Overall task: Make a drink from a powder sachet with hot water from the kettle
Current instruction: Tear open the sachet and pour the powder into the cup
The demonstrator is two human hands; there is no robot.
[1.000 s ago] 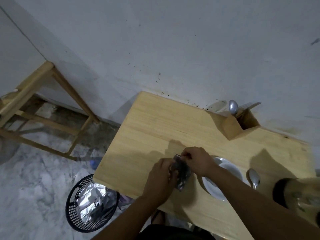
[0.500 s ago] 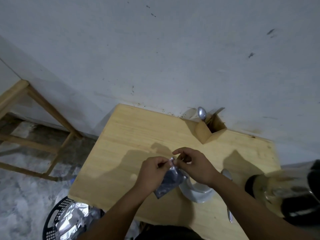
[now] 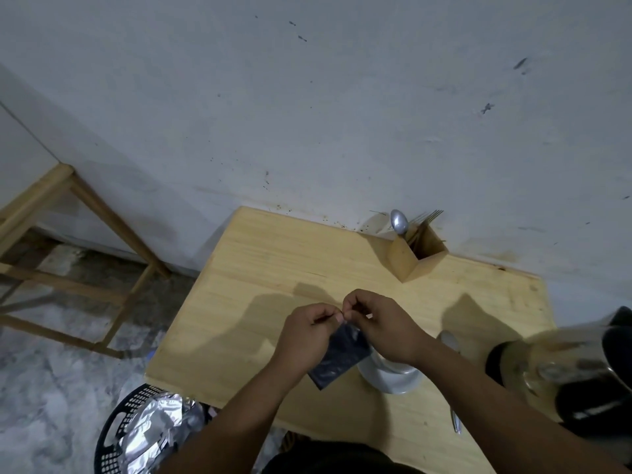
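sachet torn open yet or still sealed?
Cannot tell. Both hands, left and right, pinch the top edge of the dark sachet, hiding it. No torn strip or spilled powder shows.

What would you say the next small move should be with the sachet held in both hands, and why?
Probably tear the top open. Both the left hand and right hand pinch the upper edge of the dark sachet, which hangs beside the white cup and looks unopened.
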